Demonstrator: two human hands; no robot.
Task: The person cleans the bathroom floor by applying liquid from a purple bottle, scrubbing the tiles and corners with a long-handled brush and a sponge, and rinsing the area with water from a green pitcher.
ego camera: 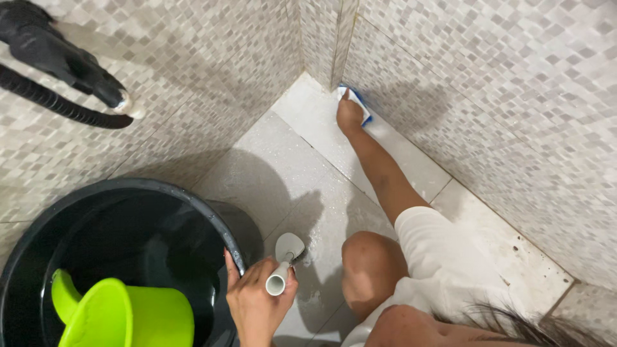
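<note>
My right hand reaches out to the far corner of the floor and presses a blue and white sponge against the base of the mosaic wall. My left hand is close to me, gripping the handle of a white scrub brush whose head rests on the wet grey floor tile. That hand sits right beside the rim of a big black bucket. My bent knee is just right of the brush.
A lime green plastic jug sits inside the black bucket. A black spray hose and nozzle hang on the left wall. Mosaic tiled walls close in the corner on both sides.
</note>
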